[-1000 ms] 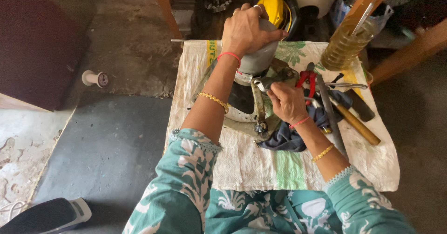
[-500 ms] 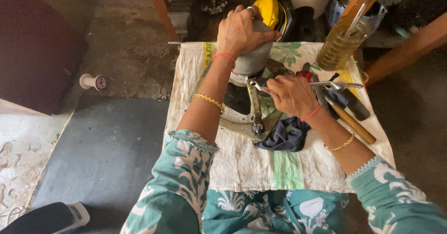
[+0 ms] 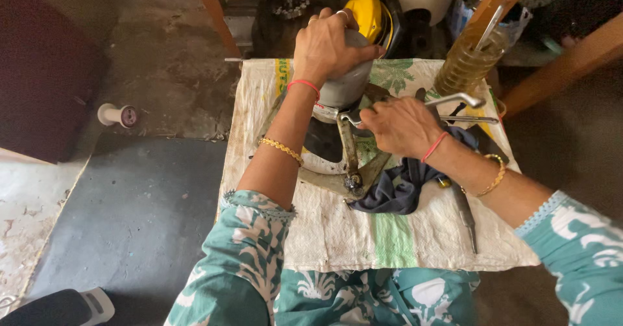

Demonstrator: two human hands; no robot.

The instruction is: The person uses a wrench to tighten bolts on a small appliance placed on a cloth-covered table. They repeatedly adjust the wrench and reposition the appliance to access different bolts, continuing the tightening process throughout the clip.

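From my feed, the thing being worked on is a grey metal motor housing (image 3: 347,83), a rounded, dull cylinder standing upright on a pale metal bracket frame (image 3: 337,170) whose arms spread out in a curve and meet at a dark bolt near the front. It sits toward the far middle of the white woven sack (image 3: 363,235) that covers the small table, with a green stripe running down the cloth's near half. I see the left hand (image 3: 331,44) clamped over the top of the housing, fingers wrapped down its sides. The right hand (image 3: 402,126) is closed around a silver L-shaped wrench (image 3: 448,100), its bent end poking out to the right while the other end meets the base of the housing; I cannot tell exactly what it engages there. Just beneath the right wrist lies a crumpled dark blue rag (image 3: 396,190), touching the bracket. A long grey tool (image 3: 464,216) lies on the sack under the right forearm. At the far right corner stands a bottle of yellowish oil (image 3: 464,63) with a metal rod in it. Behind the housing is a yellow machine cover (image 3: 366,8). On the floor to the left lies a white spool (image 3: 117,115)
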